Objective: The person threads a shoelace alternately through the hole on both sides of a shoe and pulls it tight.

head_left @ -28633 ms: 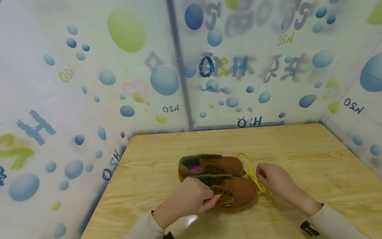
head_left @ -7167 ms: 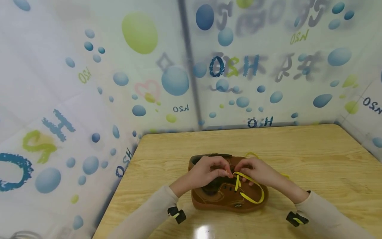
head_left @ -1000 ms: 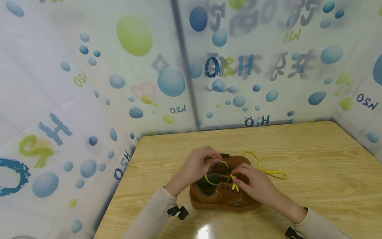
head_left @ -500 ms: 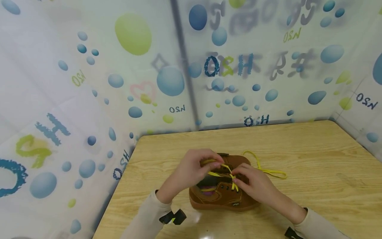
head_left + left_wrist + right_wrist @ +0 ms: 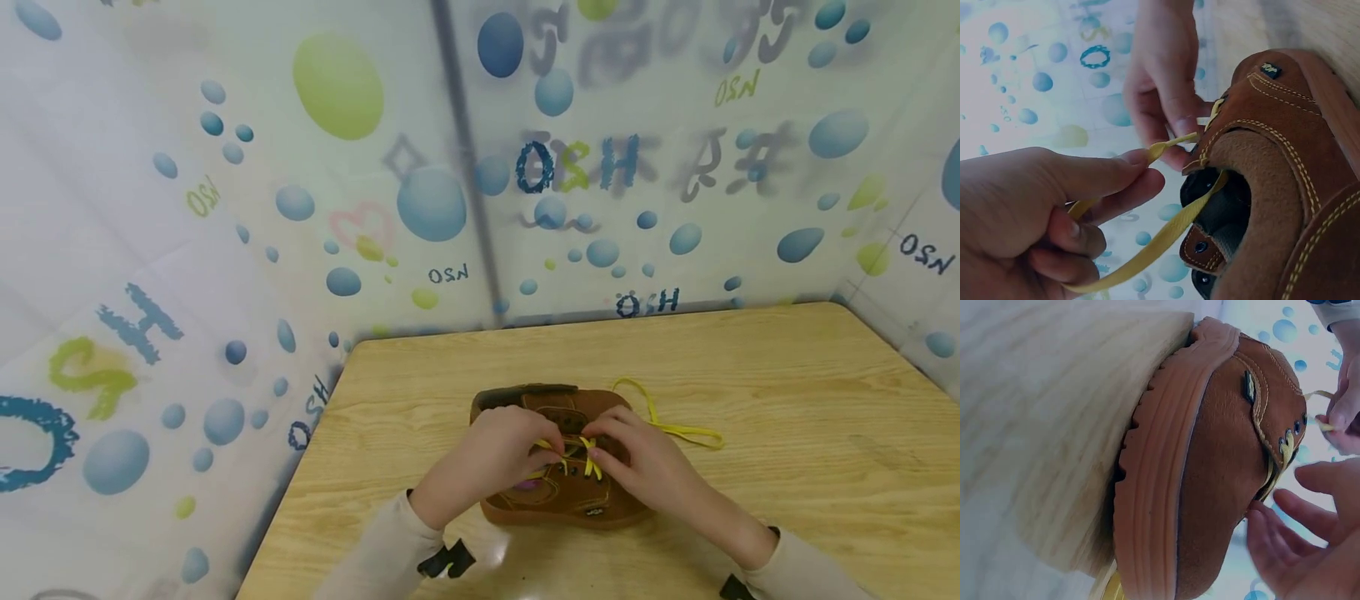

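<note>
Two brown shoes stand side by side on the table. The near shoe [image 5: 577, 504] has yellow lace in its front eyelets. My left hand [image 5: 498, 454] pinches the yellow shoelace [image 5: 1157, 250] between thumb and forefinger, near the eyelets; a slack loop of it runs into the shoe's opening. My right hand [image 5: 645, 458] is at the lacing, thumb and fingers slightly bent and spread apart. In the right wrist view, its fingertips [image 5: 1259, 509] rest at the tongue's edge below the laced eyelets. The far shoe [image 5: 592, 403] is partly hidden behind both hands.
A second yellow lace [image 5: 682, 431] trails on the wooden table [image 5: 787, 400] at the far shoe's toe. A patterned curtain [image 5: 600, 125] with blue and green bubbles hangs behind the table. Small black devices are strapped to both sleeves.
From above the far shoe, my left hand has come down and nearer to the near shoe's eyelets, still pinching the shoelace. My right hand has stayed by the lacing.
</note>
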`<control>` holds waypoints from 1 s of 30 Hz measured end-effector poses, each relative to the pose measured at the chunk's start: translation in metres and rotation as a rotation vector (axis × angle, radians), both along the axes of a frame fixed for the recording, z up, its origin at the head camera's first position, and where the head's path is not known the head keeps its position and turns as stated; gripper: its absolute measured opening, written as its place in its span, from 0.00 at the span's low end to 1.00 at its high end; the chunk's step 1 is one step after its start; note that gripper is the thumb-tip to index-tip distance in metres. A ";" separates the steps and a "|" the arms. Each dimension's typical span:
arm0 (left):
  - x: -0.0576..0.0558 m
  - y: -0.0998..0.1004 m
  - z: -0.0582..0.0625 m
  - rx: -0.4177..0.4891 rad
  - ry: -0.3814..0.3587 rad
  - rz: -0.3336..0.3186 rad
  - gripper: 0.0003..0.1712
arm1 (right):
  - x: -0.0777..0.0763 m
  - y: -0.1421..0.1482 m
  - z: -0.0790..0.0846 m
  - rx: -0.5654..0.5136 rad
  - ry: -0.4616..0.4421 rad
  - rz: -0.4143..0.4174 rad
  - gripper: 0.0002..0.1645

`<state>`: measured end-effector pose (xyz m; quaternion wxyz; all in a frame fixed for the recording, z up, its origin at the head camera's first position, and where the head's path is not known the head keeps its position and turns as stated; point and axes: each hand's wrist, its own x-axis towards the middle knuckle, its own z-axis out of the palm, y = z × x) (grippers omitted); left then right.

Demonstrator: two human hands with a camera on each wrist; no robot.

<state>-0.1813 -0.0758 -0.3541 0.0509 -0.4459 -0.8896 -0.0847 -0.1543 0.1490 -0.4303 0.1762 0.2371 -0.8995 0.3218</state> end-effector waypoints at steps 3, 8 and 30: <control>0.002 0.004 -0.001 -0.033 0.068 -0.006 0.05 | 0.003 -0.002 0.001 -0.089 0.055 0.052 0.11; 0.003 0.012 0.002 -0.064 0.174 -0.027 0.06 | 0.005 -0.008 0.001 -0.217 0.095 0.242 0.14; -0.001 0.000 -0.013 -0.140 0.330 -0.034 0.07 | 0.005 -0.018 -0.009 -0.265 -0.041 0.126 0.09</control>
